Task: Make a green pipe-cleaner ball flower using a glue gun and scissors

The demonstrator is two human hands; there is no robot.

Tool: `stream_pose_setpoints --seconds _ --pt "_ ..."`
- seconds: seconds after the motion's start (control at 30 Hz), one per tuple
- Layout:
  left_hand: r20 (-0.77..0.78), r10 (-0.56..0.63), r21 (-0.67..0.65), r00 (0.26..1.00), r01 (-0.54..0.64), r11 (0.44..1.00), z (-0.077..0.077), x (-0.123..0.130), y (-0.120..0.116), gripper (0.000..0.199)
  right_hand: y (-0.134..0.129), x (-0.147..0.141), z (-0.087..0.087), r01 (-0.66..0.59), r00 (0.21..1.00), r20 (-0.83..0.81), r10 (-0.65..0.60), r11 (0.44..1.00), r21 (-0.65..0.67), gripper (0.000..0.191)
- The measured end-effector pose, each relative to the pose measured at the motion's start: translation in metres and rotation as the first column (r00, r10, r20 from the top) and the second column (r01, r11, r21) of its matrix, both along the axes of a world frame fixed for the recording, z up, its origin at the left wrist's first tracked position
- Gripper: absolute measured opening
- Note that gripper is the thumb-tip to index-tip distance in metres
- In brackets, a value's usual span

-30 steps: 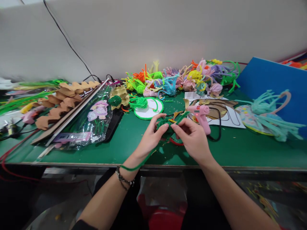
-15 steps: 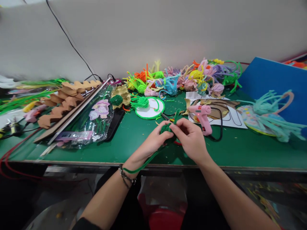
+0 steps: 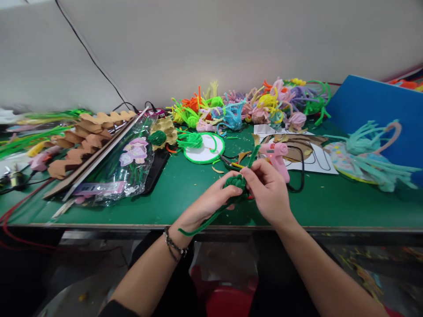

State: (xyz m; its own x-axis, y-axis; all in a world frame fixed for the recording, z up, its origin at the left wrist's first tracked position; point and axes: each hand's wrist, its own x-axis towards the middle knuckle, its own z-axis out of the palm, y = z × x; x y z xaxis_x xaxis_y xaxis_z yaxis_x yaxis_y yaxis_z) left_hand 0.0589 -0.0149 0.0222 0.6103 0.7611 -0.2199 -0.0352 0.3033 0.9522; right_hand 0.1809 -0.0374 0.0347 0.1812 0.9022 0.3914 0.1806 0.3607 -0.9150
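My left hand [image 3: 220,193] is closed around a dark green ball of wound pipe cleaner [image 3: 235,181], its thumb lying across the front. A long green tail runs from the ball back over my left wrist. My right hand [image 3: 269,187] pinches a green pipe cleaner [image 3: 254,155] right beside the ball, and the strand's end sticks up above the fingers. Just beyond the hands lie pliers [image 3: 228,162], partly hidden. A pink glue gun [image 3: 279,158] with a red light sits behind my right hand.
A white disc with a green rim [image 3: 208,154] bears a bright green pipe-cleaner bundle [image 3: 191,140]. Colourful bundles [image 3: 234,113] line the wall. At left are a clear plastic bag [image 3: 132,176] and folded brown cardboard [image 3: 82,152]; at right, a blue board [image 3: 373,105] and a turquoise piece [image 3: 370,149].
Both hands have shifted slightly, my right hand a little to the right. More of the green ball shows, and the upright strand leans further right. The view has moved a little.
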Motion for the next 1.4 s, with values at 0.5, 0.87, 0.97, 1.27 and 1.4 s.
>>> stream_pose_setpoints --seconds 0.5,0.87,0.97,1.27,1.4 --pt "-0.053 0.016 0.046 0.998 -0.014 0.999 -0.001 -0.003 0.003 0.037 0.018 -0.001 0.003 -0.029 0.998 -0.052 0.028 1.0 -0.008 0.022" --pt "-0.064 0.053 0.07 0.997 -0.048 0.996 -0.005 -0.002 0.007 0.041 0.011 0.016 -0.001 -0.088 0.98 0.173 0.099 0.994 -0.069 0.026" --pt "-0.115 0.011 0.077 0.993 -0.002 0.997 -0.004 0.001 0.004 0.041 0.009 0.02 -0.003 -0.066 0.981 0.181 0.074 0.996 -0.053 0.027" --pt "-0.264 -0.024 0.334 0.964 0.115 0.935 0.004 -0.006 0.004 0.035 0.007 0.012 0.004 0.088 0.995 0.039 -0.09 0.995 0.044 0.034" --pt "-0.364 0.071 0.512 0.929 0.135 0.848 0.002 -0.009 0.005 0.037 0.009 0.006 0.004 -0.04 0.995 -0.093 0.041 0.999 0.011 0.035"
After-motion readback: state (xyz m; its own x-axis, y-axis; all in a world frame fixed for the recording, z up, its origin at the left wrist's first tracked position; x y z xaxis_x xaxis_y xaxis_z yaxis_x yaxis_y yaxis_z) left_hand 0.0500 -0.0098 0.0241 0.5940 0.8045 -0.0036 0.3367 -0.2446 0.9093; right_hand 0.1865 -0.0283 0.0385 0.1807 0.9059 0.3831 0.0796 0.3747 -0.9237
